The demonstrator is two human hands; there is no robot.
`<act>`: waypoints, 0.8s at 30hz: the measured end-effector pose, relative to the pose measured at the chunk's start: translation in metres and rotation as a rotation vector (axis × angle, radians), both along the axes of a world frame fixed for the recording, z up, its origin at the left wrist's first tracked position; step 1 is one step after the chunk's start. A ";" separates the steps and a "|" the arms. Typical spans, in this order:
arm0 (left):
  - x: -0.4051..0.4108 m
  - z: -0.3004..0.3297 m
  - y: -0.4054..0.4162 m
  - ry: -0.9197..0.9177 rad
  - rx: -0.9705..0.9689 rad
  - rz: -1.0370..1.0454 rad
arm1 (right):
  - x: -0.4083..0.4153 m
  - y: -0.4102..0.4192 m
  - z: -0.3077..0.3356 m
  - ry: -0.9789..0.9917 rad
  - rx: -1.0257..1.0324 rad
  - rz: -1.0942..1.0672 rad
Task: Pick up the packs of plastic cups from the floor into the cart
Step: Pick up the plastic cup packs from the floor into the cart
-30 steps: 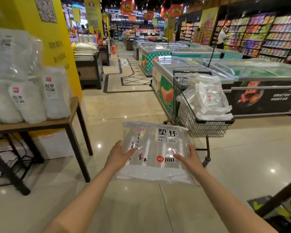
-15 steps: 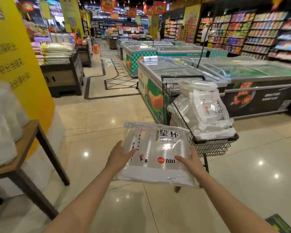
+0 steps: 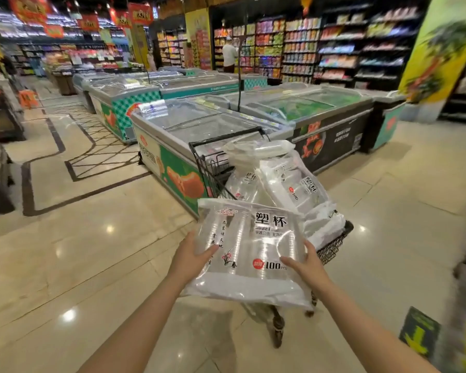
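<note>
Closer to cart (image 3: pixel 331 249) than a second ago, pack of plastic cups (image 3: pixel 249 249) now overlapping its near rim, left hand (image 3: pixel 191 258) and right hand (image 3: pixel 306 263) each in firm grip on pack edges, drop-in onto packs already in cart (image 3: pixel 285 181) likely next.

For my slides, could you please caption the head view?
Both hands carry a cup pack toward the loaded cart.

A supermarket: chest freezers (image 3: pixel 199 125) in rows, stocked shelves (image 3: pixel 320 47), hanging red banners (image 3: pixel 140 13), a cart (image 3: pixel 215 168)

Head-worn view, forward and down
</note>
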State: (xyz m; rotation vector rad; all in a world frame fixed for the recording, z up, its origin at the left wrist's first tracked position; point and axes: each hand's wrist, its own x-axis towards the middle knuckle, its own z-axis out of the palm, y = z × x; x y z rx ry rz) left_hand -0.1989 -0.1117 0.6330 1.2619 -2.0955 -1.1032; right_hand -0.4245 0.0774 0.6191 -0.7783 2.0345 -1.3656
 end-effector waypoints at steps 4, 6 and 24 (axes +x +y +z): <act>-0.058 -0.005 -0.059 0.001 0.008 -0.083 | -0.042 -0.038 0.000 0.016 0.014 -0.091; -0.092 -0.003 -0.087 -0.004 -0.007 -0.132 | -0.069 -0.063 -0.002 0.015 -0.007 -0.111; -0.334 0.091 -0.373 0.181 -0.071 -0.260 | -0.295 -0.339 0.100 0.100 -0.208 -0.256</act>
